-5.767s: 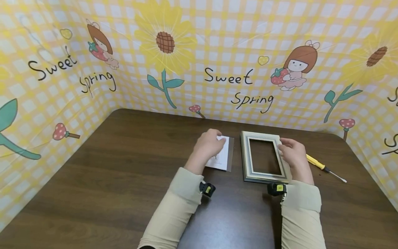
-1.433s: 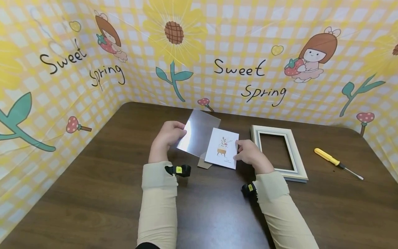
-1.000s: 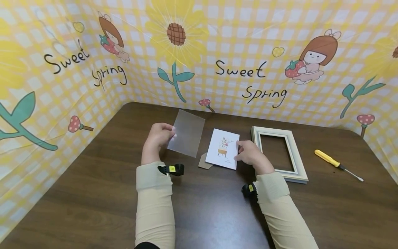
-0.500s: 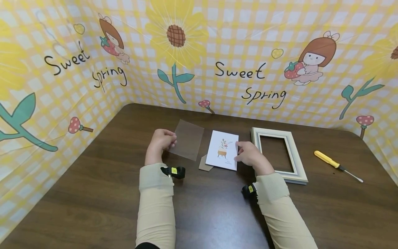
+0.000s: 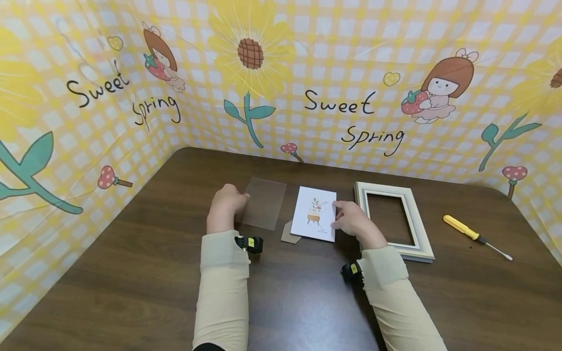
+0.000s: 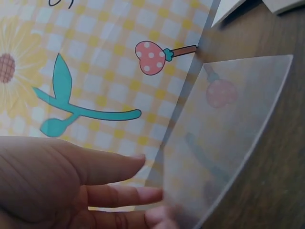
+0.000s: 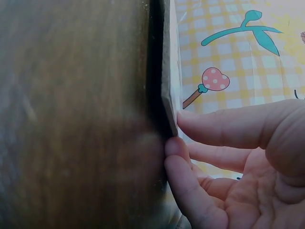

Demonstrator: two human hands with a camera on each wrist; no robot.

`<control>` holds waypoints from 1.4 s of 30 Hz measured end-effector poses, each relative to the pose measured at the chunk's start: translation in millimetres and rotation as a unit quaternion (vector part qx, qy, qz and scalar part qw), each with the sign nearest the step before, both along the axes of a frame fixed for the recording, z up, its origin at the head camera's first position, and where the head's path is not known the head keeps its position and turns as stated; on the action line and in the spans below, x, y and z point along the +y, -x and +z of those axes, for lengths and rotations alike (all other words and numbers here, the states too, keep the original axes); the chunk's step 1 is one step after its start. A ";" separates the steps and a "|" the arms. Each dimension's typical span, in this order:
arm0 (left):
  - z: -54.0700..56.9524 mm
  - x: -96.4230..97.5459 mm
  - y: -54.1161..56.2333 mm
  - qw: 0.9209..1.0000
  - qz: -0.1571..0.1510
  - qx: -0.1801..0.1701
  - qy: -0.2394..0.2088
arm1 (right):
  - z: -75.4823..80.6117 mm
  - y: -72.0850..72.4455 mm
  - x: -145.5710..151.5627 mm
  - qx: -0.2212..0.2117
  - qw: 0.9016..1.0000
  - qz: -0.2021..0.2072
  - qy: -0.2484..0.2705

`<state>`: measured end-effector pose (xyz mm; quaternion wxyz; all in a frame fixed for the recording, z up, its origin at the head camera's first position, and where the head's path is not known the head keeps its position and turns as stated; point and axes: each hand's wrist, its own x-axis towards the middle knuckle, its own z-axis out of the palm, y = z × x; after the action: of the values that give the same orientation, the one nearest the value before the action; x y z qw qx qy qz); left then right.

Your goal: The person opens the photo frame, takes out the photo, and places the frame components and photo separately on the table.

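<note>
A clear plastic sheet lies on the table at left of centre, thin and see-through. My left hand is at its left edge; in the left wrist view the thumb stands apart from the sheet while other fingertips touch its near end. To the right is a white card printed with a potted plant. My right hand pinches its right edge between thumb and fingers, and the right wrist view shows a brown board edge under the white layer. A tan cardboard piece sticks out below the card.
A cream picture frame with an open middle lies just beyond my right hand. Farther right is a yellow-handled screwdriver. A checked cloth wall rises behind the dark wooden table.
My left hand drew the clear sheet leftward off the card, lowered it to the table and loosened its thumb. The right hand moved from the frame to the card and stays there.
</note>
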<state>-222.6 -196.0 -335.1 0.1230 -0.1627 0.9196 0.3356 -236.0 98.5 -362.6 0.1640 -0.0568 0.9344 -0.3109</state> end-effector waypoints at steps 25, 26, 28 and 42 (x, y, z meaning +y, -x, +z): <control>-4.6 93.5 10.3 0.993 -0.093 0.043 0.051 | -3.2 -2.0 1.0 -0.024 0.998 -0.029 0.048; -5.5 96.5 10.9 0.993 -0.094 0.042 0.049 | -3.3 -2.0 0.8 -0.023 0.998 -0.028 0.047; -7.4 100.5 11.9 0.994 -0.087 0.049 0.036 | -3.4 -1.9 0.8 -0.019 0.998 -0.026 0.045; -16.1 106.3 15.8 0.995 -0.067 0.070 -0.029 | -0.7 -2.2 -1.8 0.000 1.000 -0.021 0.017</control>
<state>-238.4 -89.6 -351.2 0.0850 -0.0734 0.9246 0.3640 -233.9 96.7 -363.3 0.1569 -0.0399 0.9299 -0.3302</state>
